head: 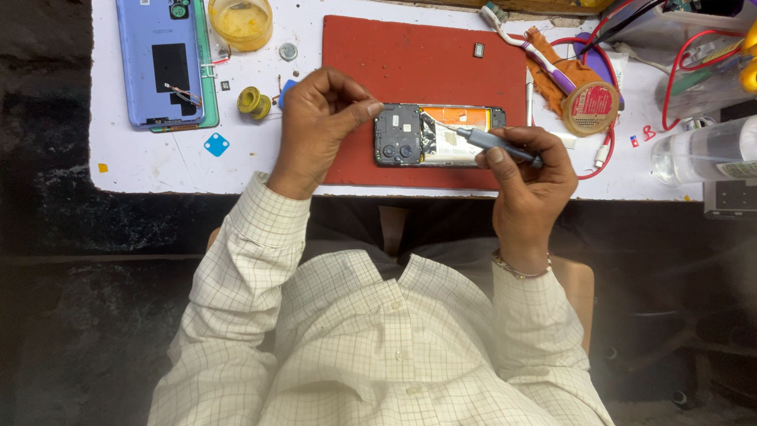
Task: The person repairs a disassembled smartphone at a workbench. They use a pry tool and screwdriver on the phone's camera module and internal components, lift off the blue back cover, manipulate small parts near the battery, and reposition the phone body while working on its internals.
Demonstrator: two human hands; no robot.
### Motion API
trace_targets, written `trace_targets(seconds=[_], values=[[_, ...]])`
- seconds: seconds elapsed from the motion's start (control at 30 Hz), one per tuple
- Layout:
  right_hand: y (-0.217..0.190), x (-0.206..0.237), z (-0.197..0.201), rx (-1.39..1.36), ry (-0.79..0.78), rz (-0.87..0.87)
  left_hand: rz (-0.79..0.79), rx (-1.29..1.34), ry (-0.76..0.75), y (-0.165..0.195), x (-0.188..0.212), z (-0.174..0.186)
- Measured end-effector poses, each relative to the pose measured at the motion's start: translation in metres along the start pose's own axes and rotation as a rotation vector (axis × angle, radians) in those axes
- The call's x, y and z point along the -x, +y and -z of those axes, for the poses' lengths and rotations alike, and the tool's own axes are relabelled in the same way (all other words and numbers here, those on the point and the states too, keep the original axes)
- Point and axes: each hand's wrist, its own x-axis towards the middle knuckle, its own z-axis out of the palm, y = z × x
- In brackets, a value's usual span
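An opened black phone (pixel 410 136) with its back cover off lies on a red mat (pixel 410 63), camera end to the left, orange and silver parts showing inside. My left hand (pixel 319 118) pinches the phone's left top corner with thumb and fingers. My right hand (pixel 532 177) holds a grey screwdriver (pixel 493 142), its thin tip pointing left into the phone's middle.
A blue phone back cover (pixel 158 59) lies at the top left, beside a yellow dish (pixel 240 22) and a yellow spool (pixel 254 102). To the right are a toothbrush (pixel 528 47), a round tin (pixel 591 106), red wires (pixel 670 87) and a clear bottle (pixel 702 150). The white table's front edge (pixel 197 189) is near my body.
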Motion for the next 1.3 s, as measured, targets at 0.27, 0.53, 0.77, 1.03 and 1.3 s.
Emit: trace_targets(seconds=[0.27, 0.53, 0.77, 1.03, 1.3], values=[[-0.002, 0.000, -0.018, 0.010, -0.025, -0.002, 0.074, 0.073, -0.017, -0.003, 0.006, -0.014], [0.001, 0.000, -0.018, 0.007, -0.012, -0.001, 0.097, 0.032, 0.000, -0.007, 0.007, -0.018], [0.001, 0.001, -0.019, 0.006, -0.017, -0.010, 0.077, -0.059, -0.002, -0.007, 0.012, -0.023], [-0.001, 0.001, -0.021, -0.008, -0.063, -0.031, 0.112, 0.057, -0.104, 0.004, 0.015, -0.025], [-0.002, 0.000, -0.021, -0.011, -0.071, -0.033, 0.100, 0.093, -0.103, 0.004, 0.014, -0.028]])
